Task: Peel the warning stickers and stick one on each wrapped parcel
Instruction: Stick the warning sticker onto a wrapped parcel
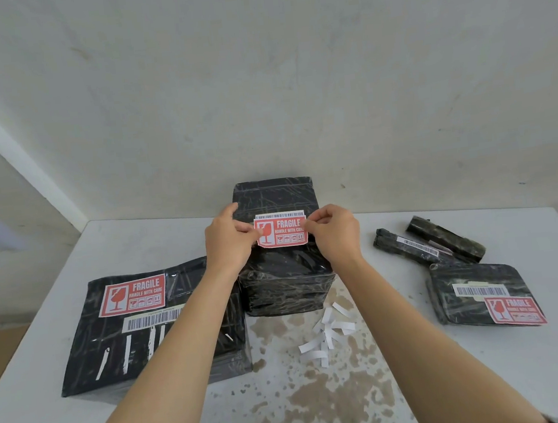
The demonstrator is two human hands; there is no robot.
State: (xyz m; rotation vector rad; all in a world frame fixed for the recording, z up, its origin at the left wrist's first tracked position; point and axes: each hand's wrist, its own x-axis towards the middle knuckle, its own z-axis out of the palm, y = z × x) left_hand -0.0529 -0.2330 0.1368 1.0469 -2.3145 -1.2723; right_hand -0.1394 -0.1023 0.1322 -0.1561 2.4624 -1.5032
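1. Backing strips [325, 335] lie discarded on the near table [68, 254].
2. Left hand [227, 242] and right hand [333, 233] pinch the sticker [281, 231] by opposite edges, keeping it taut and level.
3. Sticker sits on the centre parcel [286, 279], below its barcode.
4. 2 flat parcels [145, 328] [482, 293] are already labelled.

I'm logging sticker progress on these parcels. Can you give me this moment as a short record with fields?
surface: white table, stained near the middle
left hand: pinching the left edge of the sticker
right hand: pinching its right edge
sticker: red FRAGILE label, held over the middle parcel, below its barcode
left parcel: already stickered
right parcel: already stickered
far-right parcels: two narrow ones, no red sticker visible
backing strips: white, loose on the table
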